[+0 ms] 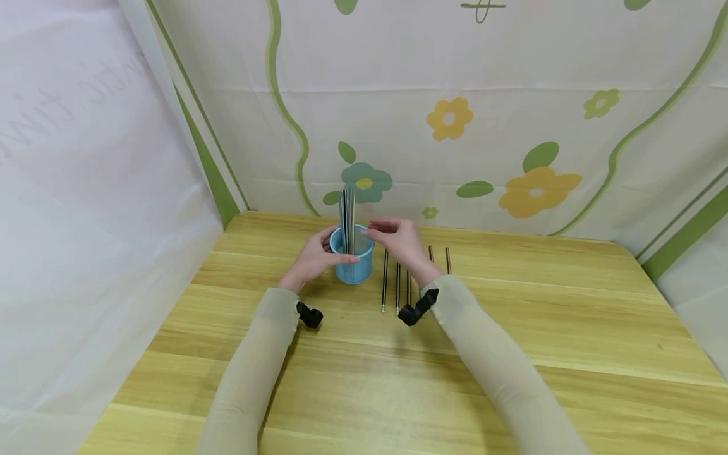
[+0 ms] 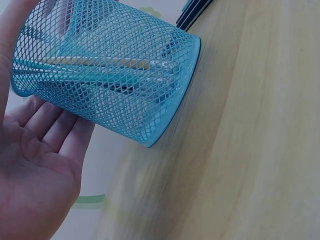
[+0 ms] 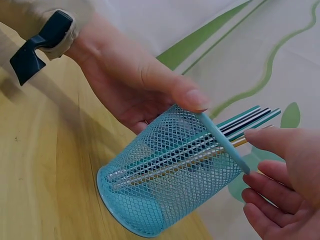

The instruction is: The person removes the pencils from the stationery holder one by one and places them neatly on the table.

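Note:
A light blue mesh pencil cup (image 1: 354, 273) stands on the wooden table. My left hand (image 1: 314, 258) holds it, the thumb across the near side and the other fingers around the far left side. Several pencils (image 3: 197, 150), teal, black, white and yellowish, lean inside the cup and stick out over its rim. At the cup's right rim is my right hand (image 1: 398, 240), thumb and fingers apart; in the right wrist view its fingertips (image 3: 252, 181) are close to the rim, and I see nothing gripped. The left wrist view shows the cup's mesh side (image 2: 110, 75) by the left palm.
To the right of the cup, several pencils lie side by side, among them a black pencil (image 1: 384, 284) and a reddish-brown pencil (image 1: 447, 259); the right forearm partly covers the row. A white curtain (image 1: 398, 126) with printed flowers hangs behind the wooden table (image 1: 364, 392).

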The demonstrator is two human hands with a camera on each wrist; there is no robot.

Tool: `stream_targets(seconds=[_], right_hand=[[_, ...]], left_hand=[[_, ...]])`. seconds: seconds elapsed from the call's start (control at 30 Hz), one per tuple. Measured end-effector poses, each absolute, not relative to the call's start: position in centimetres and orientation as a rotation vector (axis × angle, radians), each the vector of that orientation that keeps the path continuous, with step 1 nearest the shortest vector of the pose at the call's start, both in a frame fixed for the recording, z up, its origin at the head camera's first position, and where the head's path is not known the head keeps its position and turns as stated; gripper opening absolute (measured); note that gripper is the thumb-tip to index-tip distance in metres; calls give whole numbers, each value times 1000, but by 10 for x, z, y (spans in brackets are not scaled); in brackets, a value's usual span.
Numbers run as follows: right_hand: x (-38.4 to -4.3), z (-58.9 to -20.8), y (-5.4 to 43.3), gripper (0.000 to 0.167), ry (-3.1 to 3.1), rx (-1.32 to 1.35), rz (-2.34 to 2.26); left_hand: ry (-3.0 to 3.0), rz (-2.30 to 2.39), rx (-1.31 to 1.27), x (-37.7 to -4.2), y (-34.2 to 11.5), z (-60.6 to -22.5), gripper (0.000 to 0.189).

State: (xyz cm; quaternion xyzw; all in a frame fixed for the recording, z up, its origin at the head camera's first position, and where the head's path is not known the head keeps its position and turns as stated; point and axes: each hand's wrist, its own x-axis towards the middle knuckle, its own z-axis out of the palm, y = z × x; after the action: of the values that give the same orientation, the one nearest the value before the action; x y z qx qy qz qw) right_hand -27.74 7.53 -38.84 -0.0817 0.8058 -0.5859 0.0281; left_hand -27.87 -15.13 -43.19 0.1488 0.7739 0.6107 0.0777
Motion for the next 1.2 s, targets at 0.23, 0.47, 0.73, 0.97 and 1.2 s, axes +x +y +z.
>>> stream_targets(seconds=[0.23, 0.47, 0.73, 0.97, 1.2], right_hand=[[-288, -390, 65, 38, 2521, -222, -1788], [-294, -393, 56, 36, 2498, -228, -1810], [-298, -395, 50, 34, 2515, -233, -1834], [-298, -396, 46, 30, 2509, -224, -1872], [-300, -399, 42, 27, 2510, -237, -1904]], left_hand=[[2320, 1819, 454, -262, -148, -407, 76], [2312, 1828, 447, -263, -147, -408, 75], [2312, 1819, 434, -262, -146, -406, 77], [2306, 1832, 451, -268, -147, -415, 76], [2314, 1870, 495, -281, -150, -439, 74]])
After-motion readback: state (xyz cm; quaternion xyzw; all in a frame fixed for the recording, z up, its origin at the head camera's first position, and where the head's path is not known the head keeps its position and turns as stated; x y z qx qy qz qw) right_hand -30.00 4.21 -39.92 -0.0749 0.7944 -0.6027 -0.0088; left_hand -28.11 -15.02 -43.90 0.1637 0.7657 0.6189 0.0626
